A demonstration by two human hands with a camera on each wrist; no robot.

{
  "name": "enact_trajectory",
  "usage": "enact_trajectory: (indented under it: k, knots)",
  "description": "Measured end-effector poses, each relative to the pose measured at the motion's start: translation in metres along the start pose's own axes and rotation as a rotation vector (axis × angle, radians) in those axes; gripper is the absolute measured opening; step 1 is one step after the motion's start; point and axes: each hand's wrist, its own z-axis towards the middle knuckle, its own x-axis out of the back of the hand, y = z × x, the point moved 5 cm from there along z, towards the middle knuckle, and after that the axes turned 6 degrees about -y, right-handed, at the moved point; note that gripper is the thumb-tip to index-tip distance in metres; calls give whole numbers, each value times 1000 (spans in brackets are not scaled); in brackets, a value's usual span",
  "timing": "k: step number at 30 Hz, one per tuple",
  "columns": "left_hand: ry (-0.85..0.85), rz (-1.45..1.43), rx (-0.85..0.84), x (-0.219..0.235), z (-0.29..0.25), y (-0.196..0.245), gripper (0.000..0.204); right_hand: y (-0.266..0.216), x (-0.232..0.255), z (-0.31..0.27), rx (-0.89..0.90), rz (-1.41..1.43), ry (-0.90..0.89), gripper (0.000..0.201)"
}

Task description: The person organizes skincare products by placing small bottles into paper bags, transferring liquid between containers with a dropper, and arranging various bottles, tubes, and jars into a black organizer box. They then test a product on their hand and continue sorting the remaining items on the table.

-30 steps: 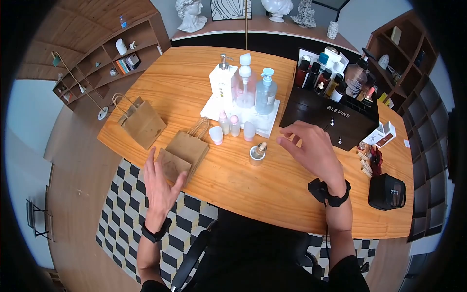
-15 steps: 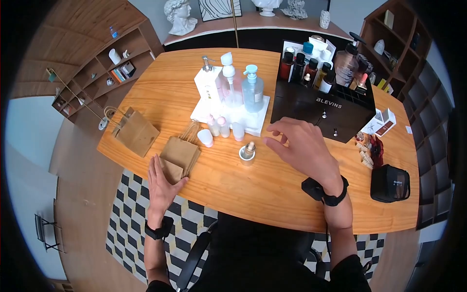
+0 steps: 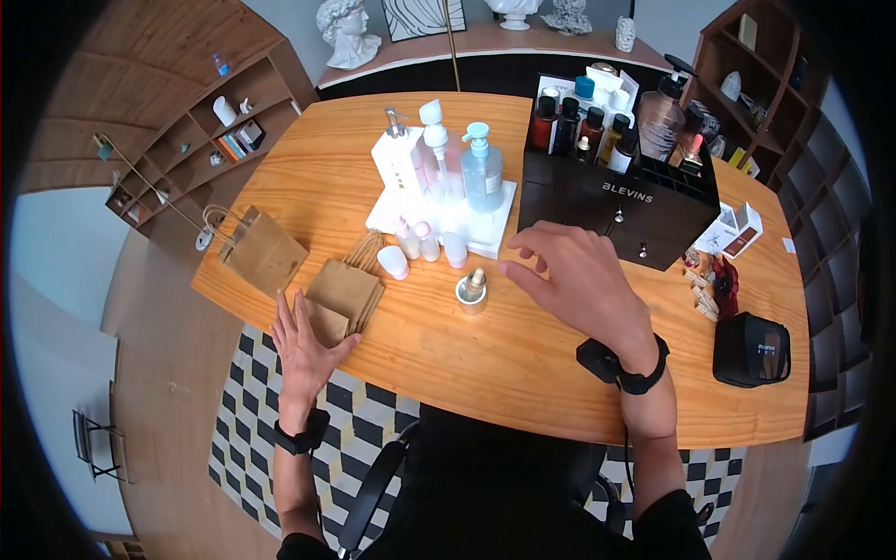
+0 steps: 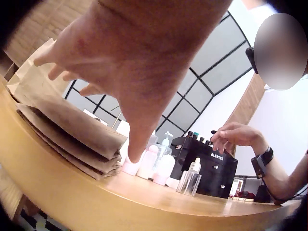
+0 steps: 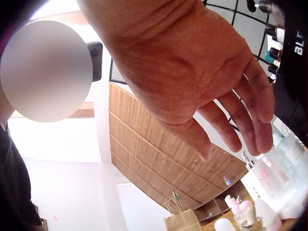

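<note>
In the head view the left hand (image 3: 306, 350) is spread beside a stack of folded brown paper bags (image 3: 347, 291) near the table's left front edge; whether it touches them is hard to tell. The left wrist view shows that hand (image 4: 130, 62) with fingers extended above the bags (image 4: 72, 127). The right hand (image 3: 588, 285), fingers loosely bent and empty, hovers in front of the black BLEVINS case (image 3: 607, 210). Left of it, a small dropper bottle (image 3: 476, 280) stands in a clear-walled cup (image 3: 471, 301). In the right wrist view the right hand's palm (image 5: 192, 72) shows nothing held.
Pump bottles (image 3: 483, 173) stand on a white tray (image 3: 487, 245), with small pink-and-white bottles (image 3: 427, 243) before it. Another brown bag (image 3: 264, 250) lies at the left. A black pouch (image 3: 751, 350), white boxes (image 3: 742, 231) and a dark red item (image 3: 725, 285) are at the right.
The head view has shifted, moving the table items leftward in the frame. The left hand came down to the bags' near edge, then drew slightly left. The right hand stays near the case.
</note>
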Motion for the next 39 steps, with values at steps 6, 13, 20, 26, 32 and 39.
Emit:
enact_trajectory:
  k: [6, 13, 20, 26, 32, 39]
  knots:
    - [107, -311, -210, 26, 17, 46, 88, -2, 6, 1, -34, 16, -56, 32]
    - [25, -344, -331, 21, 54, 94, 48, 8, 1, -3, 5, -30, 13, 31]
    - [-59, -275, -208, 2, 87, 111, 36, 4, -3, -9, 42, -89, 46, 29]
    - [-50, -360, -204, -13, 84, 90, 29, 4, -10, -8, 95, -73, 40, 29]
    - [-373, -1117, -61, -20, 58, 71, 19, -3, -17, -2, 97, -38, -29, 30]
    - [-631, -1700, -28, -18, 20, 103, 24, -22, -43, 5, 261, 224, -120, 39]
